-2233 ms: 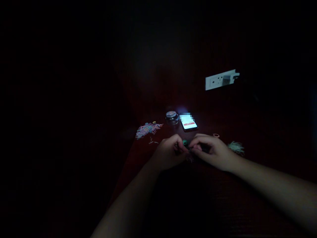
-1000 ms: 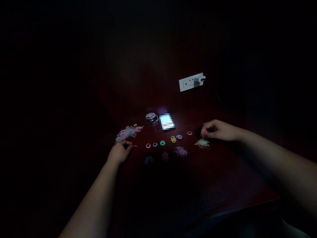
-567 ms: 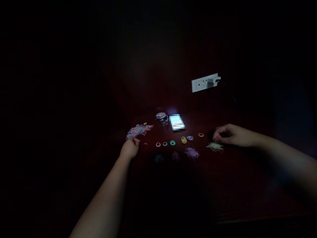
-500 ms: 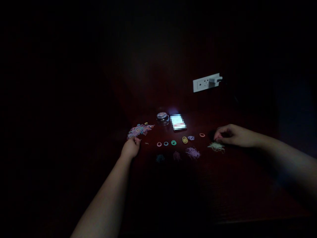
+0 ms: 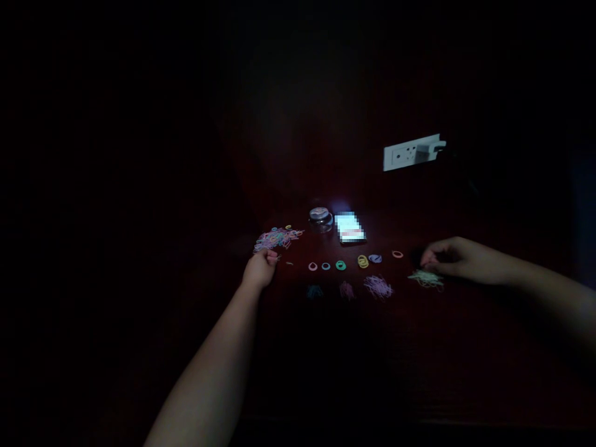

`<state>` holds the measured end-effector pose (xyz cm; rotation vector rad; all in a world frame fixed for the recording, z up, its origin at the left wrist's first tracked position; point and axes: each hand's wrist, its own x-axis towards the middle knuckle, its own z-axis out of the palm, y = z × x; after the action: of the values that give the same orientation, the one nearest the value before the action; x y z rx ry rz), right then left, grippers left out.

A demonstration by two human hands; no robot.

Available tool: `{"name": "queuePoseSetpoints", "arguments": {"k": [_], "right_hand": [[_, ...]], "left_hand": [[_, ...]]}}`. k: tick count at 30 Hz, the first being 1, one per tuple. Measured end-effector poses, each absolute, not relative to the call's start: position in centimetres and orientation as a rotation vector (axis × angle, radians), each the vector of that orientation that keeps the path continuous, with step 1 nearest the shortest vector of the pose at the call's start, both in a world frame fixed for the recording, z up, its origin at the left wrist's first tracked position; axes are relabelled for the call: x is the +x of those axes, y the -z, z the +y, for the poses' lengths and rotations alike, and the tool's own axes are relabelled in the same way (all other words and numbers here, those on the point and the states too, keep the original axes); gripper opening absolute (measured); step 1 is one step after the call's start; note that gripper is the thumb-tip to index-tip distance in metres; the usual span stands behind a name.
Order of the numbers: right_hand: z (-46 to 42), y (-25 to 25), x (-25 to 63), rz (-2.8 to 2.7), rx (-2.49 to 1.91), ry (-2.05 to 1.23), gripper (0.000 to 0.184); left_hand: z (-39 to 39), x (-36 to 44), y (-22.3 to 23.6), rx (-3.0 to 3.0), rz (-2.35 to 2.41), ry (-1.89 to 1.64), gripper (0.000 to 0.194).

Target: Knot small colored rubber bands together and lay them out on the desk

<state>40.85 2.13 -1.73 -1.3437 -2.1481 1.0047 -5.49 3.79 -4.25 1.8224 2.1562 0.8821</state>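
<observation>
Our right hand (image 5: 449,257) curls over a pale yellow-green heap of thin bands (image 5: 427,280); our left (image 5: 261,269) sits beside a multicoloured pile of small bands (image 5: 277,239). We cannot tell whether either pinches one. Between them lie small pastel rings (image 5: 362,262).

You're looking at a very dim scene, almost black toward nine o'clock, with the phone screen (image 5: 350,228) glaring just off centre toward three o'clock, its display pixelated. Shadow swallows the counter (image 5: 419,341) at six o'clock, while your fingers (image 5: 270,254) look soft and poorly defined.
</observation>
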Motion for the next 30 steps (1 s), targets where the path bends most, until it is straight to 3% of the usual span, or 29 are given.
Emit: {"name": "queuePoseSetpoints", "arguments": {"k": [21, 30], "right_hand": [[2.9, 3.3, 40.8, -1.975, -1.214, -0.873, 0.04], [2.3, 2.6, 39.5, -1.825, -1.201, -0.433, 0.031]], "left_hand": [[3.8, -6.0, 4.4, 1.814, 2.04, -1.11, 0.018], [2.2, -5.4, 4.2, 1.868, 2.063, -1.13, 0.013]]}}
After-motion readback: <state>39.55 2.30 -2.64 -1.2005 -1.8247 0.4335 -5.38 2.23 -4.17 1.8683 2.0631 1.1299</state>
